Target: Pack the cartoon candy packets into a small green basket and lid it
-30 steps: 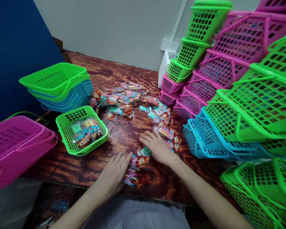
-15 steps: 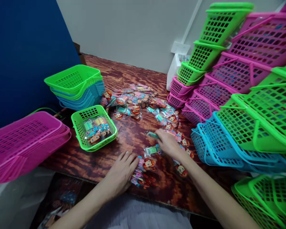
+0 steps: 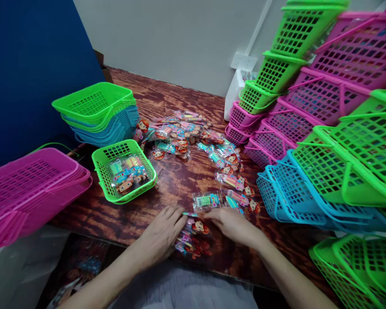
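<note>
Both hands, left and right, lie flat and ungripping on the packets near the worktop edge, so a careless sweep could push some off.

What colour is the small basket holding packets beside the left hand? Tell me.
Bright green, clearest in the head view.

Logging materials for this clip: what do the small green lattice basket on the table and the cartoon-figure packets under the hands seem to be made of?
Small green lattice basket: moulded plastic by its look, uniform bright colour and thin grid walls. Cartoon-figure packets: apparently clear glossy film wrappers, with glints over printed contents. Brown table: wood-grain pattern, possibly a printed laminate.
</note>
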The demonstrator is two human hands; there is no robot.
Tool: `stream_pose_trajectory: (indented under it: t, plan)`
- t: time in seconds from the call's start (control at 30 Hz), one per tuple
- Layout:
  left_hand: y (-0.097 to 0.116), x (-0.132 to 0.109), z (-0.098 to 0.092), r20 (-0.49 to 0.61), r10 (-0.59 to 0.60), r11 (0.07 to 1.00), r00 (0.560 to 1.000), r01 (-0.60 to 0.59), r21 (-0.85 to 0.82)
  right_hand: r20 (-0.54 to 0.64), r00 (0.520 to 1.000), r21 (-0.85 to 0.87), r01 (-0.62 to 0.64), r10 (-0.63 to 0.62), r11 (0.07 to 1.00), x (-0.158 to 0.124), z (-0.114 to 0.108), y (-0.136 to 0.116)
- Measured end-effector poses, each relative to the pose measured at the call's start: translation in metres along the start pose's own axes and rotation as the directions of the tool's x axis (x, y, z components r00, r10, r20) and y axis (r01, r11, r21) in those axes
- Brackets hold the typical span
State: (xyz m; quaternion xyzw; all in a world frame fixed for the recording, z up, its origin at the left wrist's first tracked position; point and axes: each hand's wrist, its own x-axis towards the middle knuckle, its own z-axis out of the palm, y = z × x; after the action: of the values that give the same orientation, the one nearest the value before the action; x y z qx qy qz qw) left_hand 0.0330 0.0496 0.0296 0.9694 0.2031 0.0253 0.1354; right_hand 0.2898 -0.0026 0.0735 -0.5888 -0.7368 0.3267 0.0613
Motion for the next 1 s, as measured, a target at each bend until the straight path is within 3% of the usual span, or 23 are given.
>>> stream_pose_trajectory:
  t: [0.03, 0.1, 0.13, 0.2, 0.27, 0.37, 0.53, 0.6, 0.73, 0.8, 0.87, 0.93, 1.0]
  plan:
    - [-0.001, -0.001, 0.002, -0.014, 0.005, 1.000, 1.000, -0.005, -0.010, 0.034, 0.999, 0.093, 0.012, -0.015, 0.996, -0.003, -0.008, 0.006]
    - [-0.005, -0.004, 0.006, -0.032, 0.014, 1.000, 0.999, -0.015, -0.020, -0.026, 0.999, 0.195, 0.036, -0.032, 0.980, -0.001, -0.016, 0.015]
    - [-0.006, -0.005, 0.007, -0.037, 0.018, 1.000, 0.999, -0.019, -0.023, -0.098, 0.995, 0.150, 0.030, -0.015, 0.988, 0.003, -0.017, 0.019]
    - [-0.007, -0.007, 0.007, -0.042, 0.023, 0.999, 0.999, -0.024, -0.035, -0.227, 0.972, -0.113, -0.089, 0.062, 0.990, 0.014, -0.014, 0.024]
    - [-0.006, -0.007, 0.004, -0.034, 0.016, 0.998, 0.999, -0.019, -0.064, -0.245, 0.954, -0.343, -0.250, 0.170, 0.905, 0.024, -0.010, 0.029]
    - [0.000, -0.005, -0.002, -0.022, 0.017, 0.993, 1.000, -0.020, -0.112, -0.221, 0.934, -0.377, -0.349, 0.282, 0.858, 0.030, -0.006, 0.032]
    - [0.010, 0.007, -0.001, 0.017, -0.001, 0.997, 1.000, 0.002, -0.077, -0.300, 0.934, -0.306, -0.285, 0.192, 0.908, 0.037, 0.007, 0.002]
    - [0.011, 0.012, 0.003, -0.024, 0.037, 0.999, 0.999, -0.038, -0.018, -0.313, 0.942, -0.277, -0.208, 0.117, 0.938, 0.041, 0.016, -0.016]
    - [0.009, 0.013, 0.010, -0.109, 0.137, 0.987, 0.985, -0.127, 0.099, -0.166, 0.985, -0.046, -0.063, 0.054, 0.997, 0.033, 0.019, -0.027]
    - [0.010, 0.012, 0.012, -0.086, 0.133, 0.986, 0.987, -0.123, 0.113, -0.049, 0.999, 0.209, 0.012, -0.002, 0.978, 0.018, 0.011, -0.013]
    - [0.012, 0.011, 0.013, -0.048, 0.100, 0.992, 0.994, -0.096, 0.081, -0.046, 0.999, 0.384, 0.042, -0.026, 0.923, -0.003, -0.001, 0.010]
    - [0.013, 0.011, 0.014, -0.027, 0.070, 0.997, 0.997, -0.070, 0.024, -0.185, 0.979, 0.296, -0.026, 0.084, 0.955, -0.026, -0.011, 0.038]
    - [0.014, 0.011, 0.015, -0.034, 0.064, 0.998, 0.997, -0.064, -0.017, -0.333, 0.922, -0.016, -0.215, 0.198, 0.977, -0.046, -0.017, 0.065]
